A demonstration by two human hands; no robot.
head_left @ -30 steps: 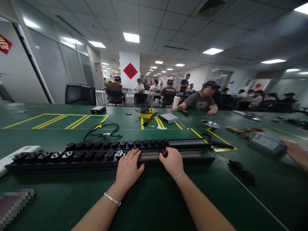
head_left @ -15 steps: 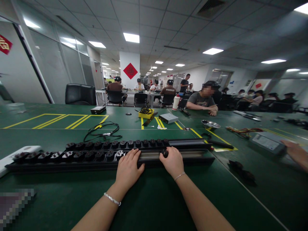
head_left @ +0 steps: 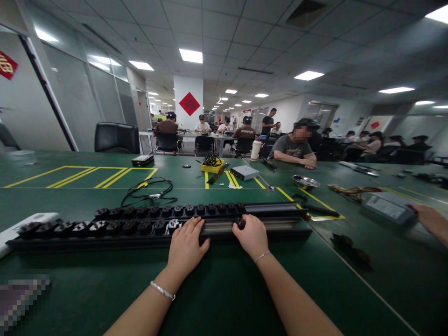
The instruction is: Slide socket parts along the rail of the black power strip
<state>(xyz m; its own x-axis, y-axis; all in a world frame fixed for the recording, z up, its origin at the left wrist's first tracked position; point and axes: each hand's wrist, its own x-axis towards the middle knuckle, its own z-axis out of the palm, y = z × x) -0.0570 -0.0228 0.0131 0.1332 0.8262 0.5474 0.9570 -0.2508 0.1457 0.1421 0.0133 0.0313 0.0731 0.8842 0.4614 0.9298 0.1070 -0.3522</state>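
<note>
A long black rail lies across the table in front of me, with several black socket modules lined up along its left part and a bare pale groove to their right. My left hand rests on this rail beside the last module, fingers stretched out and thumb apart. Over the bare groove, my right hand is closed round a small black module, most of it hidden by the fingers. Just behind runs a second black rail with its own row of modules.
A white power strip touches the left end. Behind the rails lie a coiled black cable, a yellow box and a grey box. At right, another person's hand touches a power supply; dark parts lie nearer.
</note>
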